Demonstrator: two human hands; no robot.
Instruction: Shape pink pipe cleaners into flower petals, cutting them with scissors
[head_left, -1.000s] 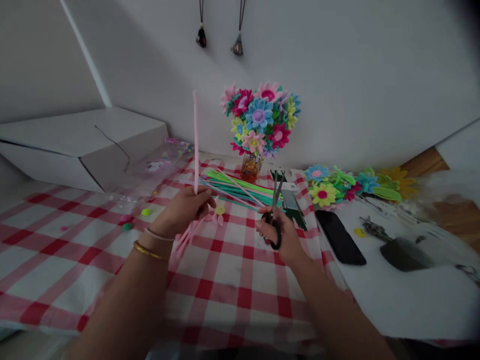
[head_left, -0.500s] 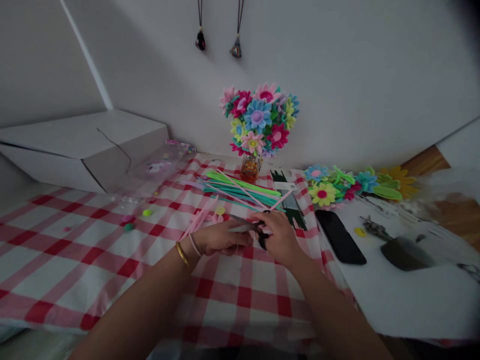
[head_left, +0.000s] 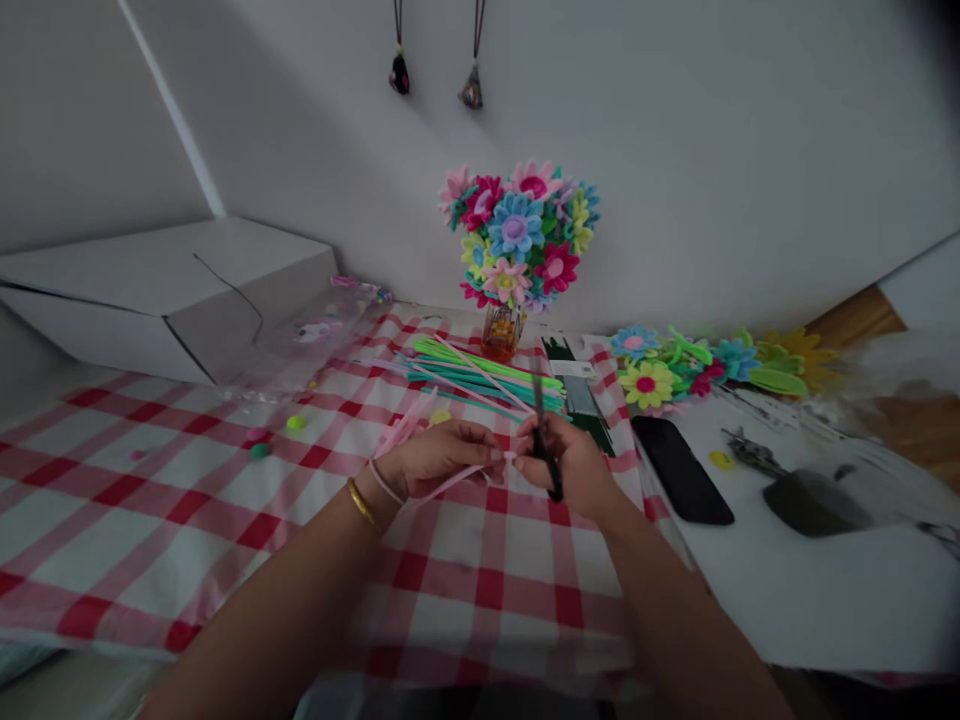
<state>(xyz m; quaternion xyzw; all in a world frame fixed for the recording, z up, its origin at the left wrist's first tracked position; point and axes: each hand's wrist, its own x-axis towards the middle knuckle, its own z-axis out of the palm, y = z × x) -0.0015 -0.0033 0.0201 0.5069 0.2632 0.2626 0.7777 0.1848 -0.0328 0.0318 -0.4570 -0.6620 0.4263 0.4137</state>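
A pink pipe cleaner (head_left: 454,480) runs between my two hands, its loose end trailing under the left wrist. My left hand (head_left: 439,455) pinches it near the other end. My right hand (head_left: 576,468) has thumb and finger at that same end, while black-handled scissors (head_left: 538,405) stay in its grip, blades pointing up and away. Behind the left hand lie more pink pipe cleaners (head_left: 405,420) and a yellow disc-shaped piece (head_left: 440,416), partly hidden. A pile of green, teal and pink pipe cleaners (head_left: 480,372) lies farther back.
A glass vase (head_left: 501,330) of fuzzy flowers (head_left: 517,230) stands by the wall. Dark green stems (head_left: 577,385), a phone (head_left: 681,470), keys (head_left: 752,450) and more flowers (head_left: 649,385) lie right. At left are a white box (head_left: 165,280), plastic bag (head_left: 315,330) and pompoms (head_left: 295,423).
The scissors have swung from pointing left across my left hand to pointing up. Right-hand fingertips have come to the pipe cleaner's end, and my left hand has turned to pinch it.
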